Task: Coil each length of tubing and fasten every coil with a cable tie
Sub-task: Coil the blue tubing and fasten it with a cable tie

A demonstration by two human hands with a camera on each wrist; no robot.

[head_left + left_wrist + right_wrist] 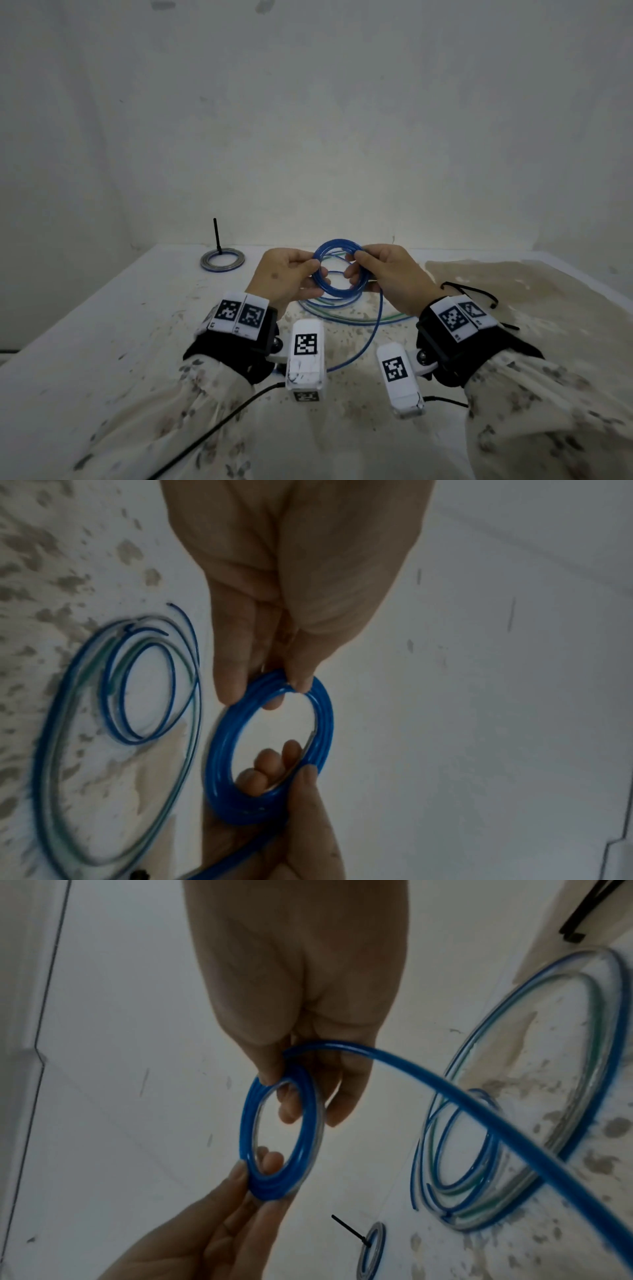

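A coil of blue tubing hangs in the air between both hands, above the table. My left hand pinches its left side, thumb on top and fingers under. My right hand grips the right side. In the left wrist view the left fingers clamp the blue coil. The right wrist view shows the right hand on the coil, with a loose tail running off. That tail drops toward me on the table.
More loose blue, green and clear tubing lies in wide loops under the hands. A small coil with an upright black cable tie sits at the far left. Black cable ties lie to the right. A wall stands behind the table.
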